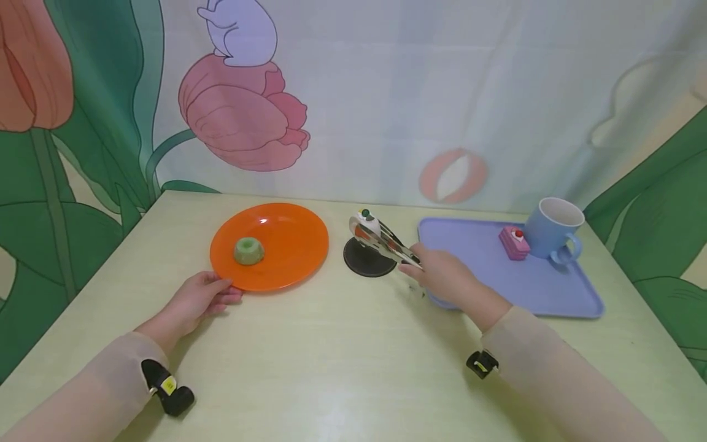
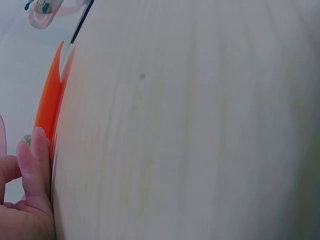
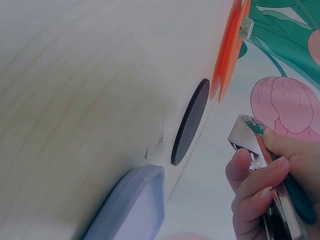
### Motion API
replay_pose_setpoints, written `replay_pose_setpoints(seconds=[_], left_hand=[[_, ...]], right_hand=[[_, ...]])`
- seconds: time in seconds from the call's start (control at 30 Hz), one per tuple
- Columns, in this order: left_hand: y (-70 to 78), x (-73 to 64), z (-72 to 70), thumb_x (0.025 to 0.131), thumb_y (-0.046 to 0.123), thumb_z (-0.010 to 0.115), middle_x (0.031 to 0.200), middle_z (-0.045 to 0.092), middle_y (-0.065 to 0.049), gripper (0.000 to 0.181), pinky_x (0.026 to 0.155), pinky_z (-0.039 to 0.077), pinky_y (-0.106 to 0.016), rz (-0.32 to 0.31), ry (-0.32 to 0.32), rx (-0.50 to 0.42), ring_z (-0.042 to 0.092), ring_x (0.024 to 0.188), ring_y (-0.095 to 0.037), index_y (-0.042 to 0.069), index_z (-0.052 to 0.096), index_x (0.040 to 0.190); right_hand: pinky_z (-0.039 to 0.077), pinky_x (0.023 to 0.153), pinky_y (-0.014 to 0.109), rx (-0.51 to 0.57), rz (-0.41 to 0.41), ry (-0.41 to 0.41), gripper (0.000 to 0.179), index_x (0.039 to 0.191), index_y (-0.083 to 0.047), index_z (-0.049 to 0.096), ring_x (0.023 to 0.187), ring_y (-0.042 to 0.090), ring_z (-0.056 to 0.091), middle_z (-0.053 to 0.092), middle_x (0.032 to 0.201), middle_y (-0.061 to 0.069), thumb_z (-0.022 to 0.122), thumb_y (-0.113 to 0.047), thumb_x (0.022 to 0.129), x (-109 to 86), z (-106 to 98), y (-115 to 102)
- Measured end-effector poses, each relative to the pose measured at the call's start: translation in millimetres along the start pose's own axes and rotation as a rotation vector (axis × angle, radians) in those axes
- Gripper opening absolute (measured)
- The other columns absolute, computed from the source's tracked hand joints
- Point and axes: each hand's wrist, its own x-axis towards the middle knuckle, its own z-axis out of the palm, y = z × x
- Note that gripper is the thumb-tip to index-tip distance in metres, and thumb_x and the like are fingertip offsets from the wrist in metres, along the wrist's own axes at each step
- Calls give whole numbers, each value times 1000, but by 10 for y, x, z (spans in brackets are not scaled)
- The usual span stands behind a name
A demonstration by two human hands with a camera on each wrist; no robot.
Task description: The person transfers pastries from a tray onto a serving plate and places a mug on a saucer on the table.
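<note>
My right hand (image 1: 444, 276) grips metal tongs (image 1: 391, 247) over the gap between plate and tray. Between the tong ends is a small white toy cake (image 1: 369, 223) with green and yellow on top, held above a round black coaster (image 1: 369, 263). In the right wrist view the fingers curl round the tongs and the cake is mostly hidden. My left hand (image 1: 199, 301) holds the near-left rim of an orange plate (image 1: 293, 245), thumb on the edge and fingers by its underside. On the plate sits a green ring-shaped toy dessert (image 1: 248, 251).
A lavender tray (image 1: 469, 245) lies on the right, partly behind my right hand. It carries a pink toy cake slice (image 1: 515, 242) with a red top and a blue mug (image 1: 544, 230). A printed curtain (image 1: 353, 110) hangs behind the table's far edge.
</note>
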Motion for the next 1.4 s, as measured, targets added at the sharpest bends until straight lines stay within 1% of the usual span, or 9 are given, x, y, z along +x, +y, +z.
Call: replay_pose_setpoints(seconds=[0.1, 0.17, 0.3, 0.43, 0.53, 0.77, 0.97, 1.3, 1.4], left_hand=[[8, -14, 1, 100, 27, 43, 95, 66, -4, 45, 72, 51, -19, -5, 2, 2, 66, 85, -9, -3, 30, 131], [10, -15, -1, 100, 27, 44, 94, 67, -4, 45, 71, 51, -19, 0, -1, -3, 66, 85, -10, -3, 31, 131], [-1, -9, -8, 100, 27, 44, 94, 67, -3, 45, 71, 51, -19, 6, -11, -14, 66, 85, -10, -3, 30, 131], [-16, -2, -11, 100, 27, 44, 93, 67, -3, 45, 71, 51, -19, 16, -13, -14, 65, 85, -9, -3, 30, 131], [-13, -4, -8, 100, 26, 43, 93, 67, -3, 44, 71, 51, -19, 20, -11, -9, 65, 85, -9, -3, 30, 131], [1, 0, 3, 100, 26, 43, 93, 67, -2, 44, 71, 51, -19, 6, -11, -22, 66, 85, -10, -3, 30, 131], [-21, 9, -10, 100, 26, 43, 94, 67, -2, 43, 71, 51, -19, -9, -7, -26, 66, 84, -10, -2, 31, 130], [-18, 0, 1, 100, 26, 44, 93, 67, -3, 40, 70, 51, -19, 4, -4, -30, 66, 84, -10, -2, 33, 128], [-12, -3, 1, 100, 25, 43, 92, 67, -3, 40, 69, 51, -19, 4, -3, -35, 66, 84, -10, -1, 33, 127]], right_hand=[[47, 83, 50, 6, 2, -6, 56, 132, 1, 41, 76, 24, 62, 63, 79, 7, 48, -41, 96, 12, 4, -19], [47, 81, 49, 14, 5, -8, 54, 131, 1, 42, 72, 22, 62, 62, 75, 6, 48, -40, 96, 21, 6, -33], [48, 80, 47, 14, -2, -10, 53, 130, 0, 43, 71, 20, 61, 60, 71, 2, 48, -40, 96, 35, 17, -51], [47, 81, 48, 7, -3, -7, 53, 130, 0, 43, 78, 25, 61, 62, 76, 5, 48, -41, 96, 41, 21, -67], [47, 81, 48, 5, -3, -8, 54, 130, 0, 43, 79, 25, 61, 62, 77, 6, 48, -41, 96, 47, 25, -76], [48, 74, 45, -8, -3, -7, 52, 128, -2, 44, 71, 22, 59, 59, 69, 3, 48, -42, 96, 69, 48, -108], [47, 66, 42, -7, -28, -4, 50, 126, -3, 46, 63, 20, 56, 56, 64, 0, 48, -42, 95, 84, 66, -151], [46, 63, 40, -15, -26, -9, 47, 122, -4, 46, 61, 20, 54, 55, 62, 0, 47, -43, 96, 94, 67, -193], [47, 64, 41, -10, -27, -16, 48, 123, -4, 46, 60, 18, 55, 56, 63, 0, 47, -43, 95, 103, 70, -212]])
